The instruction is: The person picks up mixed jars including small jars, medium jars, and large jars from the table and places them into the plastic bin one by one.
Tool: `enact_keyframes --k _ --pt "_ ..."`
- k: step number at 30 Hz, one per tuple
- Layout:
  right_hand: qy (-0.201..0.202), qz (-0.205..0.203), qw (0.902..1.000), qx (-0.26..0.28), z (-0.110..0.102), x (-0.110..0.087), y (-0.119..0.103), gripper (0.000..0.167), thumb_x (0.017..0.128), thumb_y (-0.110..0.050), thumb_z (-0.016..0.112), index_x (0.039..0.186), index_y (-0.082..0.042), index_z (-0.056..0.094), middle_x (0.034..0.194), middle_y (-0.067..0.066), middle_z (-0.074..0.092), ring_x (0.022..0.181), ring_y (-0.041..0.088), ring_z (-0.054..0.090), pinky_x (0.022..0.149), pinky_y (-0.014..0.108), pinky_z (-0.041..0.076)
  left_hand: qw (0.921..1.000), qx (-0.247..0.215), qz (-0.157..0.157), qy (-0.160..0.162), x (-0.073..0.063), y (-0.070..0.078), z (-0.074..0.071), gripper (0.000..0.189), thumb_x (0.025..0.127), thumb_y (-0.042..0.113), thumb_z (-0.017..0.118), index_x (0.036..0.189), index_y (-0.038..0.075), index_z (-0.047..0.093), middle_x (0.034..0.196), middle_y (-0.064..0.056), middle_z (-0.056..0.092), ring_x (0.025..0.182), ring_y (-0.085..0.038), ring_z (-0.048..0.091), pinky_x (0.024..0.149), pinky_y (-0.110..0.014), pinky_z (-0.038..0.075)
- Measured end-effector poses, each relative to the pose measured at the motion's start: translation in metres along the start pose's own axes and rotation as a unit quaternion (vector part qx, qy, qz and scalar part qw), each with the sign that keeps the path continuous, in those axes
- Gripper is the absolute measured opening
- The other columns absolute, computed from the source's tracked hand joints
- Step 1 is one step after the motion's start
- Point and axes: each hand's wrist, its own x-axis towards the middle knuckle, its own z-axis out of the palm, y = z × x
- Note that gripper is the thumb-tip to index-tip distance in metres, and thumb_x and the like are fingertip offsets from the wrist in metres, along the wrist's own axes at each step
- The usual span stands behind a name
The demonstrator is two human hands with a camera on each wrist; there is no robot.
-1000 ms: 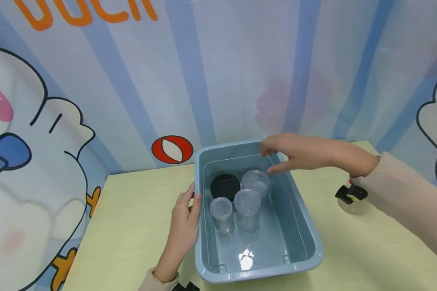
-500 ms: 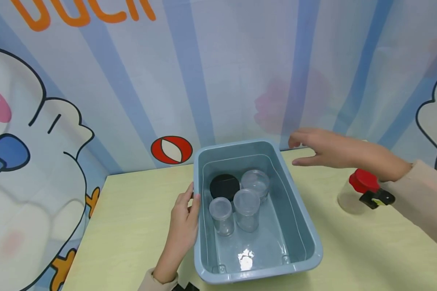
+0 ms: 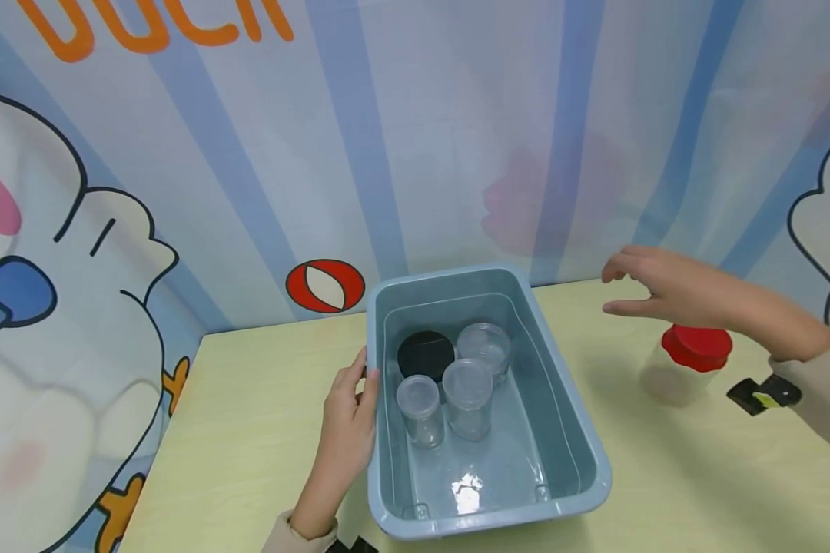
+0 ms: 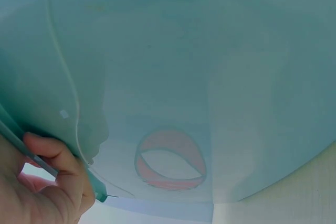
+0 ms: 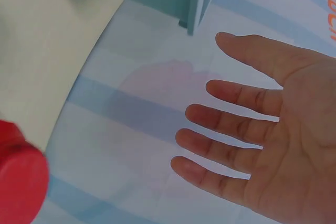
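Observation:
A blue-grey plastic bin (image 3: 484, 530) stands on the table. My left hand (image 3: 349, 422) grips the rim on its left side, and in the left wrist view its thumb and fingers (image 4: 68, 171) curl round that edge. Inside the bin are two clear jars with lids, a small jar (image 3: 422, 415) and a taller jar (image 3: 469, 399), beside a clear round container (image 3: 484, 346) and a black-lidded container (image 3: 425, 355). My right hand (image 3: 678, 288) hovers right of the bin, fingers spread and holding nothing. Just below it stands a clear jar with a red lid (image 3: 697, 347).
The pale yellow table (image 3: 249, 430) meets a striped cartoon backdrop (image 3: 449, 153) behind the bin. A black strap piece (image 3: 764, 393) sits at the right sleeve.
My right hand has moved right, from over the bin's far right rim to above the red-lidded jar, which has come into fuller view. The left hand and the bin hold still.

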Motion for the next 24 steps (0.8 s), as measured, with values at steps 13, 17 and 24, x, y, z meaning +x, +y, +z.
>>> enact_keyframes --k 13,17,24 --pt "-0.011 0.082 0.9962 -0.029 0.018 -0.031 0.043 0.054 0.087 -0.029 0.079 0.122 0.007 0.058 0.115 0.020 0.057 0.100 0.035 0.056 0.076 0.048 0.056 1.0000 -0.003 0.008 0.000 0.000 -0.001 0.001 0.048 0.108 0.021 0.046 0.153 0.006 0.040 0.121 -0.017 0.054 0.103 -0.029 0.058 0.081 -0.038 0.056" --pt "-0.023 0.112 0.9932 -0.022 0.024 -0.039 0.052 0.061 0.086 -0.032 0.080 0.125 0.008 0.055 0.117 0.026 0.054 0.102 0.041 0.055 0.070 0.047 0.057 0.9999 -0.004 0.010 0.001 0.000 -0.001 0.001 0.047 0.108 0.019 0.046 0.152 0.005 0.040 0.121 -0.017 0.054 0.102 -0.030 0.058 0.081 -0.037 0.056" --pt "-0.037 0.143 0.9889 -0.013 0.045 -0.049 0.075 0.066 0.084 -0.035 0.080 0.123 0.011 0.053 0.109 0.027 0.054 0.090 0.036 0.058 0.060 0.040 0.057 0.9999 -0.003 0.011 0.000 -0.001 -0.001 0.000 0.047 0.108 0.020 0.046 0.152 0.005 0.039 0.122 -0.018 0.054 0.102 -0.030 0.058 0.081 -0.037 0.057"
